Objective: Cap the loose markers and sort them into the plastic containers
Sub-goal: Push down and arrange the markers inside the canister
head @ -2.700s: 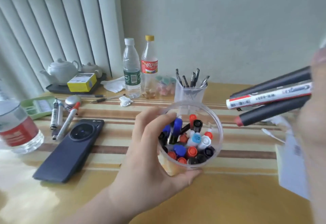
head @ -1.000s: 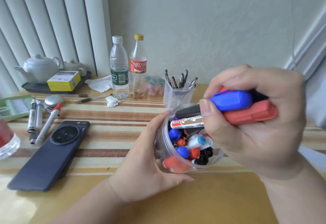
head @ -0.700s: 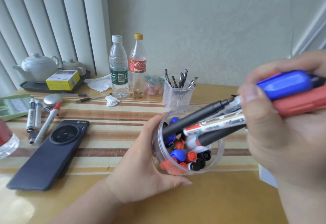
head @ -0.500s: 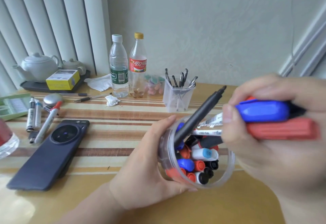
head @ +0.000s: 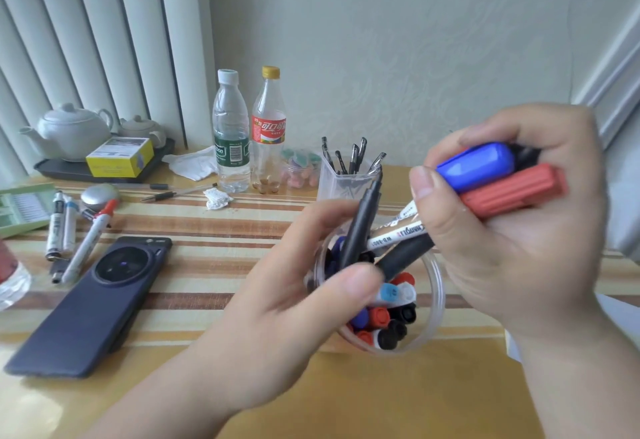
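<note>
Several markers (head: 398,235) bundled in right hand (head: 519,248), fingers curled tight round capped ends, barrels angled down into round clear container (head: 438,300) on table (head: 381,397); likely dropping batch together. Left hand (head: 294,286) pinches thin black pen (head: 363,217) over rim, probably pulling misfit out. Loose markers (head: 55,224) lie far left beside phone (head: 93,303).

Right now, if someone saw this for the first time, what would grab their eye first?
The right hand, close at the right, grips a bundle of markers with bright blue and red caps. Just left of it, the left hand pinches a thin black pen over a clear tub of more markers. A dark phone lies at the left on the striped table.
</note>
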A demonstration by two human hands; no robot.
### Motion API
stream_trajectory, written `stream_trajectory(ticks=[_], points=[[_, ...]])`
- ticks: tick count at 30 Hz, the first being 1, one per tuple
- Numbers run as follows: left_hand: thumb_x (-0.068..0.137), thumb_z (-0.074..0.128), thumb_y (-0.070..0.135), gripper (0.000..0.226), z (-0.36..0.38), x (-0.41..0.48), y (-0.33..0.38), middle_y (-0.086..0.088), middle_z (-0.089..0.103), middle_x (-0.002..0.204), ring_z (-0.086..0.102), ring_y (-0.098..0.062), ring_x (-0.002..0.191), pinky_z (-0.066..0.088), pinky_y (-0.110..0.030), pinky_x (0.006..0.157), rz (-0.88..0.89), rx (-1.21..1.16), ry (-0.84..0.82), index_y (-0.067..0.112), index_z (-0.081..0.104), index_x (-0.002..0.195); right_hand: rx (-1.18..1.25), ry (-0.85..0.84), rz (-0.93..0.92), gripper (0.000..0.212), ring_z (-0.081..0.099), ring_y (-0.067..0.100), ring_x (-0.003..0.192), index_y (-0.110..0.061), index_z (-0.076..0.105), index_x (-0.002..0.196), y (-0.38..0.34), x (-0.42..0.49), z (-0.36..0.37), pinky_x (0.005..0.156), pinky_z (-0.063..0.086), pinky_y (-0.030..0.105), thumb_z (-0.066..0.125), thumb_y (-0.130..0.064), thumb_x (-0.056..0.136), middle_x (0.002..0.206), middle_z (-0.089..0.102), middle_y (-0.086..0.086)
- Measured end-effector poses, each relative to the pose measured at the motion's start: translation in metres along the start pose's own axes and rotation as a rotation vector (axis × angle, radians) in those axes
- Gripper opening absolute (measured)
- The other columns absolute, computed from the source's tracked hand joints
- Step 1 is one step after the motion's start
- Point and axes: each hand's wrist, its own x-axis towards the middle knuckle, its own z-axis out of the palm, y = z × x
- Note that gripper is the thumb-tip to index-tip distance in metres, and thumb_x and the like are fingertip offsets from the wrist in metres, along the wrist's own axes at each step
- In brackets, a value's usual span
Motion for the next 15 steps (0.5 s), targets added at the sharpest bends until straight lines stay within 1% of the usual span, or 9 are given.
stream_trajectory(ticks=[1,3,5,7,8,9,11,13,15], points=[[0.084,0.072,0.05,0.05,0.001,0.005,0.004,0.0,0.069,0.122,0.066,-0.025,0.116,0.052,-0.05,0.098,-0.009,0.061,-0.006,0.028,0.059,0.127,0.016,0.009,0.049,0.033,0.062,0.027,0.073,-0.011,0.044,0.103,0.006,-0.001,0.004,0.072,0.048,0.026,0.069,0.001,0.086,0.084,0.062,0.018],[0.09,0.072,0.033,0.029,0.001,0.017,0.008,0.004,0.071,0.113,0.069,-0.023,0.108,0.054,-0.05,0.093,0.031,0.22,0.059,0.031,0.064,0.118,0.043,0.013,0.124,0.033,0.062,0.032,0.073,-0.014,0.046,0.104,0.013,0.0,0.004,0.071,0.049,0.033,0.071,-0.001,0.086,0.083,0.062,0.021],[0.094,0.065,0.026,0.022,0.001,0.021,0.009,0.002,0.071,0.111,0.07,-0.023,0.101,0.055,-0.051,0.087,0.015,0.242,0.066,0.025,0.068,0.116,0.074,0.054,0.18,0.028,0.064,0.032,0.075,-0.018,0.051,0.103,0.015,0.003,0.004,0.072,0.05,0.036,0.073,-0.009,0.087,0.083,0.064,0.022],[0.094,0.064,0.026,0.023,0.002,0.022,0.014,0.0,0.073,0.109,0.073,-0.024,0.091,0.058,-0.053,0.08,-0.029,0.145,0.086,0.025,0.072,0.116,0.107,0.05,0.209,0.023,0.065,0.032,0.075,-0.02,0.055,0.1,0.014,0.006,0.003,0.071,0.052,0.038,0.074,-0.014,0.088,0.083,0.066,0.021],[0.094,0.065,0.026,0.024,0.002,0.022,0.016,0.002,0.074,0.11,0.074,-0.023,0.094,0.058,-0.053,0.083,-0.033,0.114,0.1,0.025,0.073,0.117,0.115,0.041,0.212,0.022,0.065,0.033,0.074,-0.02,0.057,0.099,0.014,0.008,0.004,0.07,0.052,0.038,0.075,-0.015,0.087,0.082,0.066,0.021],[0.094,0.065,0.025,0.026,0.002,0.022,0.016,0.003,0.075,0.111,0.073,-0.02,0.101,0.056,-0.052,0.089,-0.03,0.11,0.105,0.025,0.073,0.118,0.124,0.025,0.211,0.021,0.065,0.033,0.073,-0.02,0.058,0.099,0.013,0.009,0.005,0.069,0.052,0.038,0.075,-0.016,0.087,0.081,0.066,0.021],[0.096,0.064,0.022,0.026,0.001,0.021,0.016,0.004,0.076,0.113,0.07,-0.021,0.11,0.052,-0.05,0.098,-0.029,0.084,0.091,0.024,0.073,0.12,0.141,-0.002,0.192,0.018,0.066,0.03,0.072,-0.021,0.06,0.101,0.012,0.014,0.006,0.067,0.051,0.033,0.073,-0.019,0.089,0.081,0.065,0.021],[0.098,0.063,0.022,0.025,0.0,0.021,0.017,0.001,0.076,0.112,0.07,-0.023,0.109,0.053,-0.05,0.096,-0.012,0.081,0.076,0.023,0.072,0.121,0.162,-0.021,0.185,0.016,0.067,0.021,0.071,-0.021,0.061,0.103,0.011,0.017,0.005,0.067,0.049,0.027,0.071,-0.022,0.09,0.08,0.065,0.019],[0.1,0.061,0.022,0.024,-0.001,0.02,0.02,-0.001,0.076,0.111,0.07,-0.025,0.107,0.054,-0.05,0.094,0.005,0.097,0.063,0.024,0.071,0.121,0.16,-0.042,0.175,0.016,0.066,0.016,0.071,-0.019,0.063,0.102,0.01,0.02,0.004,0.068,0.049,0.024,0.071,-0.026,0.091,0.078,0.064,0.014]])
